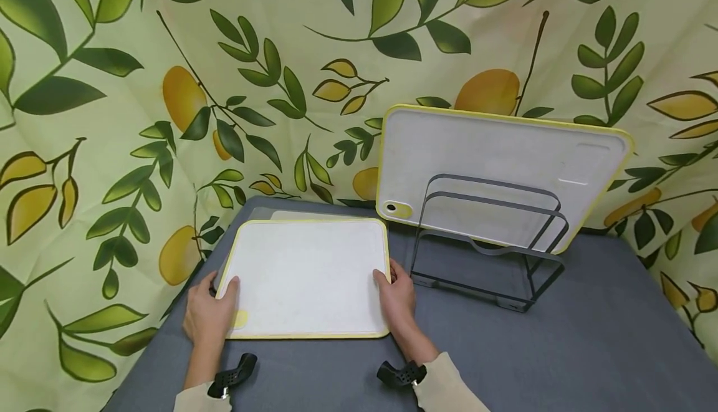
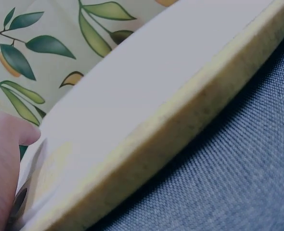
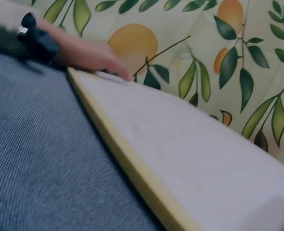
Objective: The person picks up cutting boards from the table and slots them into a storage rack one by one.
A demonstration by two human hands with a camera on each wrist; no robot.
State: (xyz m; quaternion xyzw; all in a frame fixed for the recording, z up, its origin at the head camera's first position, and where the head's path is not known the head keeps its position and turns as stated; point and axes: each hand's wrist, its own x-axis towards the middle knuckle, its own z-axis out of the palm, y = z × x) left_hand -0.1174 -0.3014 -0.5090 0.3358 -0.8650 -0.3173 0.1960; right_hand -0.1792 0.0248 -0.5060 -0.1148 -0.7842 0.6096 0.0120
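Observation:
A white cutting board (image 1: 308, 278) with a yellow rim is held at its two short sides over the grey-blue tabletop. My left hand (image 1: 210, 309) grips the left side, its thumb on the white face near a yellow corner patch. On the opposite side my right hand (image 1: 399, 297) holds the edge, thumb on top and fingers largely hidden underneath. The left wrist view shows the thick speckled yellow edge of the board close over the cloth. In the right wrist view the left hand (image 3: 91, 55) appears at the board's far end.
A larger white board (image 1: 488, 156) with a yellow rim leans in a dark metal rack (image 1: 499, 250) at the right. A pale flat sheet (image 1: 291, 215) shows behind the held board. Leaf-and-fruit patterned fabric (image 1: 252, 119) encloses the back and sides. Both wrists wear black devices.

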